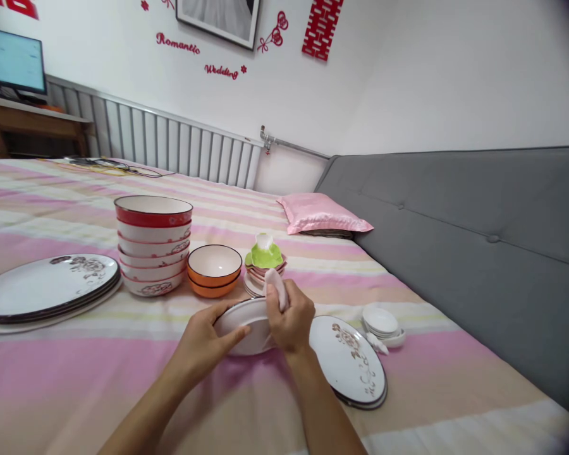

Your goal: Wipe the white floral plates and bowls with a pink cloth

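Observation:
My left hand (207, 338) grips the near rim of a white plate (244, 321) held tilted just above the striped bedspread. My right hand (290, 320) is closed around a small pale cloth (277, 285) and presses it against the plate's right side. To the right of my hands lies a stack of white plates with a brown flower pattern (349, 363). Just behind my hands sit two orange bowls (214, 270) and a pile of small pink saucers topped by a green dish (264, 258).
A tall stack of red-and-white bowls (153, 245) stands at centre left, large oval plates (47, 287) at far left. Small white dishes and spoons (382, 323) lie at right. A pink pillow (320, 217) rests by the grey headboard (478, 234).

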Motion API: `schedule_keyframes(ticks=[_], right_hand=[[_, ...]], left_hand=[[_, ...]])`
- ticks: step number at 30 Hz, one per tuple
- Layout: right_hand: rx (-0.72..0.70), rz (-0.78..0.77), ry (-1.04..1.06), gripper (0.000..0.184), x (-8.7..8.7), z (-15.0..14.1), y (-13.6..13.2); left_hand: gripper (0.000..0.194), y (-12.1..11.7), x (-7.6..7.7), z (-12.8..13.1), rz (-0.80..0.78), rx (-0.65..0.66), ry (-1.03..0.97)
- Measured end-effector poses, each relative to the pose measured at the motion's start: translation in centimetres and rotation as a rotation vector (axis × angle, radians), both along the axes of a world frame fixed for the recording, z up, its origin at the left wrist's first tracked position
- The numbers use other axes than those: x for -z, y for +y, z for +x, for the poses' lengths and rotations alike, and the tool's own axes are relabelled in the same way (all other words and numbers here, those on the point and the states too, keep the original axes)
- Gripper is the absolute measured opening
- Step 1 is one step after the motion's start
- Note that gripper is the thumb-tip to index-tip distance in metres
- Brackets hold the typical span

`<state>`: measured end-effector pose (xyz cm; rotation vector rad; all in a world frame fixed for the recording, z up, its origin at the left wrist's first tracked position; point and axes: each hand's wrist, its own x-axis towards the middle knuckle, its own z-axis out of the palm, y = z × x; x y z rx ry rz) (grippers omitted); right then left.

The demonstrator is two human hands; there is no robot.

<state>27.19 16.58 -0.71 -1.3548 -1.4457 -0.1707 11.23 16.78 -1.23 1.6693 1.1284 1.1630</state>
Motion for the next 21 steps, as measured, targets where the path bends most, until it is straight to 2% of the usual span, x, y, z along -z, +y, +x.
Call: schedule_keyframes(ticks=[3,7,12,17,21], right_hand=[[-0.049,0.004,-0.065,0.029,-0.1,-0.5,0.0],[-0.197,0.012,-0.152,0.035,0.2,-1.7,-0.1],[-0.368,-0.056,-0.305,0.047,1.1,-3.5,-0.5],[-0.481,-0.101,-0.313,0.047,1.6,-4.3,-0.6],[-0.422,-0.057,-0.213,0.043,1.5,-4.1,-0.6]], left_hand=[[0.044,-0.1,-0.1,0.0,0.084,-0.099,0.099],[0.039,0.1,0.2,0.1,0.115,-0.171,0.129],[0.016,0.5,0.7,-0.3,0.087,-0.202,0.176],[0.010,0.5,1.0,-0.7,0.011,-0.181,0.179],[0.009,0.1,0.8,-0.2,0.071,-0.088,0.136]])
